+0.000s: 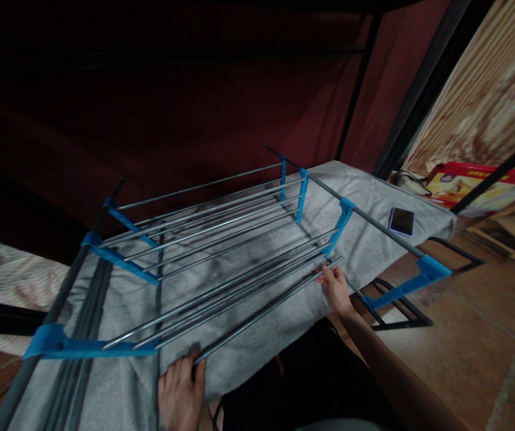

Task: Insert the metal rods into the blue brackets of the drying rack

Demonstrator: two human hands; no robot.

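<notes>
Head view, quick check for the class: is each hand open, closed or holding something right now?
Left hand: closed around one end of a grey rod.
Right hand: closed, pinching the same rod near its other end.

Brackets (60, 343) blue; rods (248, 324) grey; cloth (239, 368) pale grey; panel (315, 114) dark red; box (453, 187) red-yellow.

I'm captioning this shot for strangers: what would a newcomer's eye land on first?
Likely the bright blue brackets of the grey rod frame, spread across the pale grey cloth in the middle. Next come the hands at the cloth's near side, left hand and right hand, with one slanting grey rod between them. Off to the right, a red-and-yellow box adds the other strong colour.
</notes>
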